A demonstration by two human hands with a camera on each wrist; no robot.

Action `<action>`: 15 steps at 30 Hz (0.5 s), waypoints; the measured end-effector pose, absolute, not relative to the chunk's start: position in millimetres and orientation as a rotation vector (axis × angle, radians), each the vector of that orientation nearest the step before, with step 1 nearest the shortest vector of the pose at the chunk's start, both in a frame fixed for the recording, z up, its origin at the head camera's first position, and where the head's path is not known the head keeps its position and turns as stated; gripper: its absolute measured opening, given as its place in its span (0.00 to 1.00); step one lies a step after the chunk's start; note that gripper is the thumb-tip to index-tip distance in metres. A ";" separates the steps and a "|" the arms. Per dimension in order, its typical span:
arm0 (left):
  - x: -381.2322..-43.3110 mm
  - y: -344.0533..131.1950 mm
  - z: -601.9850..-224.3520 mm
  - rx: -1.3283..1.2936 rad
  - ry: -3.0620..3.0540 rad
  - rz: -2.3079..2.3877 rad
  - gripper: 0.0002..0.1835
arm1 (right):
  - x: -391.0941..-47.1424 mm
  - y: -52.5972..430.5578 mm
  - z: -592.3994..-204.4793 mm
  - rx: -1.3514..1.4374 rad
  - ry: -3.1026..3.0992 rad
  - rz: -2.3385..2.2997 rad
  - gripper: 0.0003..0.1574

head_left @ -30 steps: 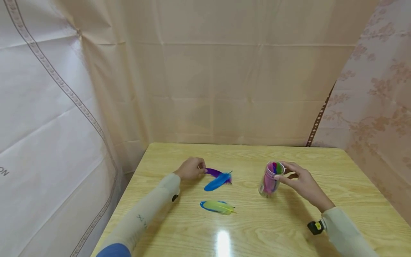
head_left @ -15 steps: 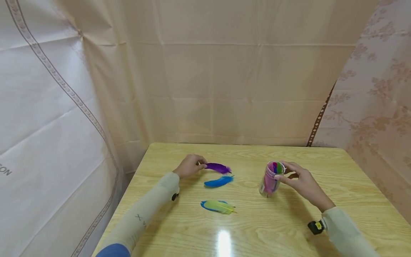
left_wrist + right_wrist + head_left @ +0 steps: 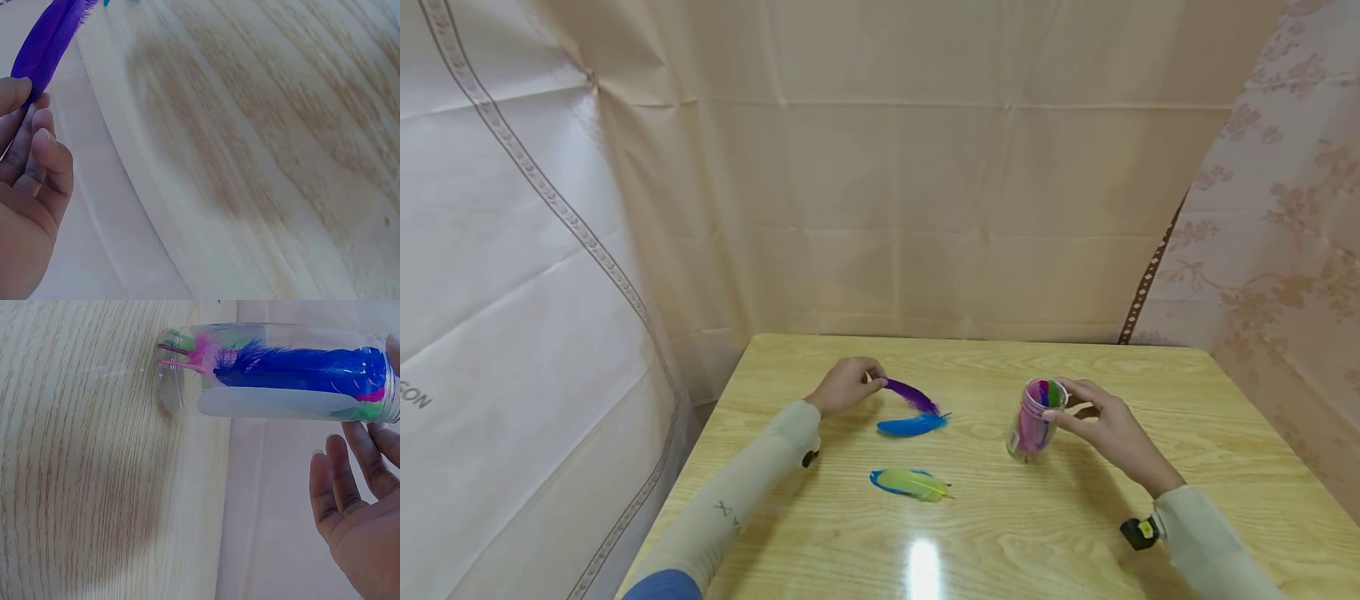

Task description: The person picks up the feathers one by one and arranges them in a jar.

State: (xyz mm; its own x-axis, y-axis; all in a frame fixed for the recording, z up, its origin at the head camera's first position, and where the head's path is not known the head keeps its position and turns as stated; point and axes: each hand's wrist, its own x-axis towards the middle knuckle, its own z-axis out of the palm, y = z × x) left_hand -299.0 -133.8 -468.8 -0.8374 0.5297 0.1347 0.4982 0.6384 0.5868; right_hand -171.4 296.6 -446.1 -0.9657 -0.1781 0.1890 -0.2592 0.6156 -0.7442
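Observation:
Between thumb and fingers, my left hand [image 3: 848,387] pinches one end of a purple feather [image 3: 913,395], whose other end reaches down to a blue feather [image 3: 913,425] lying on the table. The left wrist view shows the pinch on the purple feather [image 3: 47,47] closely. My right hand [image 3: 1105,425] grips a clear jar [image 3: 1021,446] near its rim, and the jar leans slightly. Pink, blue, red and green feathers [image 3: 300,369] stand inside the jar. Nearer me on the table lies a yellow-green feather [image 3: 913,483] on top of another blue one [image 3: 877,482].
The wooden table [image 3: 1000,533] has its far edge along a beige cloth [image 3: 880,208]. White cloth [image 3: 535,333] hangs at the left, flowered cloth [image 3: 1285,283] at the right. Light reflects off the table's near part.
My left hand has moved slightly up and away with the purple feather, drawing it out from under the blue feather, which has turned flatter. The right hand and jar stay put.

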 end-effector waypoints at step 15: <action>-296.9 -131.0 -457.6 0.874 2.852 0.982 0.06 | -171.2 297.6 -446.0 0.380 -2.741 1.285 0.42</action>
